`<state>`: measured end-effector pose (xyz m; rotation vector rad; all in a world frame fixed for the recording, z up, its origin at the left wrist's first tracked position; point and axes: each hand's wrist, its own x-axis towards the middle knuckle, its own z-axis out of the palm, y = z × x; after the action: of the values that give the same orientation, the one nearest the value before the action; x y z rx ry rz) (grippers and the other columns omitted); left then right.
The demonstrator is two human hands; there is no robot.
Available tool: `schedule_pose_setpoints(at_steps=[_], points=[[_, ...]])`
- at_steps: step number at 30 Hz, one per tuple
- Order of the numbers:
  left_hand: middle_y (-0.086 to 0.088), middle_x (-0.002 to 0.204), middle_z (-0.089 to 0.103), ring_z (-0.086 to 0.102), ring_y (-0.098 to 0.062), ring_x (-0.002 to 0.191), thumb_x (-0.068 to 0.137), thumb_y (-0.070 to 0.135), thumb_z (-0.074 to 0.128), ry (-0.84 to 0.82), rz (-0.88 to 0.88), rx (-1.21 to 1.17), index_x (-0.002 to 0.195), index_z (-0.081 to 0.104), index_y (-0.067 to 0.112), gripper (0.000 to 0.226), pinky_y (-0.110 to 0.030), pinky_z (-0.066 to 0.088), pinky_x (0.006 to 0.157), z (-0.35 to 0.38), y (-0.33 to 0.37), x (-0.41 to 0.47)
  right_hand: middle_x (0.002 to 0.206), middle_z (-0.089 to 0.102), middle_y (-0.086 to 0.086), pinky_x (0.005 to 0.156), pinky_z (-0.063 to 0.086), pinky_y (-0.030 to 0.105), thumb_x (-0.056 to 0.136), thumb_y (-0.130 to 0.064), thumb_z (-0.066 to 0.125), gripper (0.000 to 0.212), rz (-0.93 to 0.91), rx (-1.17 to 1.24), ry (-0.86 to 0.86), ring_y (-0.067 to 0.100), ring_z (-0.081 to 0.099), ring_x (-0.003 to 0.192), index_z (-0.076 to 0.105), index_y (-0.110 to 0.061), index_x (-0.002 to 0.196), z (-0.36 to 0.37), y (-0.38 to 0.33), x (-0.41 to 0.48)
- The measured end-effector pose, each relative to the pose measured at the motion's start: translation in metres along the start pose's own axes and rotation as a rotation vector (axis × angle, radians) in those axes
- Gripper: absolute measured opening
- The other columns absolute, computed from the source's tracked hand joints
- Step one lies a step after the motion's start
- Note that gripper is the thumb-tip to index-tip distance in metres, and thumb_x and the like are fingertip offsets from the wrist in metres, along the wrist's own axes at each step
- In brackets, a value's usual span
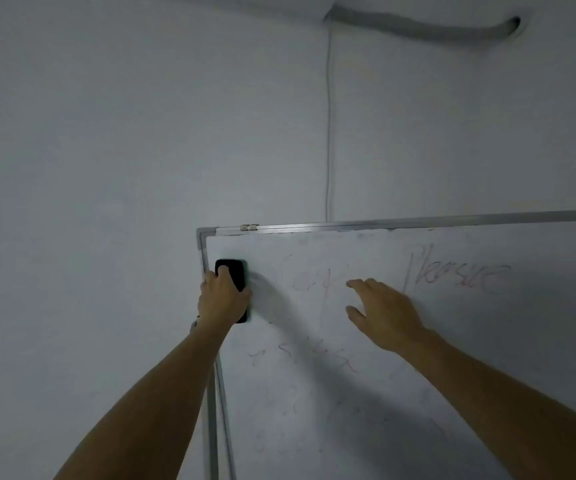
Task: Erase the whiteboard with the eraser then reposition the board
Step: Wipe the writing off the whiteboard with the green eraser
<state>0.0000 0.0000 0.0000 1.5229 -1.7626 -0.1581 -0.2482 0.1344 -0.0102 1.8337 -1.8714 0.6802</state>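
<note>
**Eraser pressed at the board's upper left corner**

Pale grey wall is filling the upper and left parts of the frame, with a thin cable hanging down it and a grey hose curving along the top. Occupying the lower right is the metal-framed whiteboard, carrying faint reddish writing and smudges. Near centre, the left hand is gripping the black rectangular eraser, pressing it flat against the board just inside the upper left corner, beside the frame's left edge. Right of it, the right hand is spreading open, fingers extended toward the board surface; contact is unclear.
</note>
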Motion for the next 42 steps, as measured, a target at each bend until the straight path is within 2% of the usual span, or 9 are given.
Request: schedule_pose_setpoints(at_steps=[5,17,20,24,29,34,37,40,42], points=[[-0.016,0.123,0.042,0.045,-0.037,0.115,0.08,0.045,0.066,0.057,0.009,-0.027,0.135,0.032,0.011,0.073,-0.049,0.044,0.091,0.012,-0.016,0.04,0.134,0.055,-0.003,0.095,0.048,0.028,0.096,-0.042,0.048,0.05,-0.013,0.039,-0.023,0.017,0.055,0.117,0.04,-0.023,0.142,0.028,-0.029,0.019],[-0.011,0.113,0.051,0.055,-0.031,0.102,0.065,0.043,0.079,0.102,0.03,-0.354,0.117,0.043,0.011,0.072,-0.046,0.054,0.082,0.036,-0.028,0.076,0.117,0.065,-0.001,0.089,0.052,0.031,0.093,-0.039,0.056,0.044,0.182,0.118,-0.074,0.016,0.063,0.099,0.051,-0.022,0.133,0.056,-0.016,0.02],[-0.007,0.11,0.059,0.061,-0.025,0.097,0.067,0.036,0.081,-0.034,0.049,-0.695,0.121,0.049,0.013,0.067,-0.042,0.057,0.081,0.021,-0.023,0.071,0.105,0.068,-0.003,0.083,0.054,0.027,0.089,-0.038,0.064,0.041,0.3,0.322,-0.036,0.011,0.064,0.087,0.059,-0.021,0.125,0.061,-0.016,0.015],[-0.015,0.111,0.063,0.065,-0.033,0.101,0.077,0.009,0.075,-0.432,0.035,-1.151,0.119,0.056,0.004,0.046,-0.04,0.057,0.083,0.0,-0.012,0.054,0.105,0.069,-0.001,0.079,0.054,0.026,0.086,-0.036,0.068,0.042,0.413,0.82,-0.114,0.013,0.066,0.094,0.061,-0.016,0.122,0.052,-0.032,0.011],[-0.015,0.119,0.064,0.06,-0.032,0.113,0.069,0.017,0.078,-0.734,0.176,-1.128,0.119,0.064,0.013,0.053,-0.045,0.048,0.1,0.0,0.006,0.033,0.114,0.068,-0.003,0.094,0.053,0.039,0.081,-0.038,0.069,0.039,0.426,1.207,-0.315,0.014,0.065,0.106,0.055,-0.031,0.117,0.04,-0.051,0.001],[-0.013,0.123,0.063,0.059,-0.029,0.115,0.071,0.014,0.078,-0.859,0.26,-1.081,0.124,0.06,0.014,0.056,-0.04,0.048,0.101,0.007,0.028,0.021,0.107,0.071,0.009,0.086,0.057,0.036,0.081,-0.017,0.073,0.052,0.401,1.294,-0.248,0.023,0.07,0.096,0.052,-0.018,0.128,0.038,-0.053,0.001],[-0.006,0.115,0.067,0.061,-0.022,0.111,0.076,0.023,0.076,-0.703,0.304,-0.96,0.124,0.06,0.018,0.05,-0.036,0.048,0.098,0.004,0.038,0.028,0.111,0.067,0.006,0.08,0.059,0.032,0.079,-0.021,0.076,0.069,0.41,1.12,-0.128,0.021,0.07,0.09,0.042,-0.017,0.139,0.037,-0.038,-0.003],[-0.005,0.1,0.07,0.064,-0.022,0.098,0.082,0.02,0.072,-0.302,0.296,-0.852,0.112,0.066,0.014,0.031,-0.032,0.05,0.088,-0.004,0.041,0.048,0.119,0.054,-0.004,0.068,0.054,0.018,0.079,-0.033,0.076,0.082,0.353,0.652,0.076,0.012,0.061,0.092,0.03,-0.021,0.145,0.031,0.001,-0.005],[-0.007,0.104,0.066,0.061,-0.023,0.099,0.085,0.022,0.069,-0.009,0.369,-0.589,0.108,0.067,0.013,0.026,-0.031,0.047,0.086,-0.006,0.041,0.064,0.122,0.049,0.005,0.072,0.051,0.023,0.077,-0.041,0.075,0.09,0.321,0.311,0.206,0.016,0.054,0.099,0.024,-0.02,0.148,0.027,0.03,0.003]])
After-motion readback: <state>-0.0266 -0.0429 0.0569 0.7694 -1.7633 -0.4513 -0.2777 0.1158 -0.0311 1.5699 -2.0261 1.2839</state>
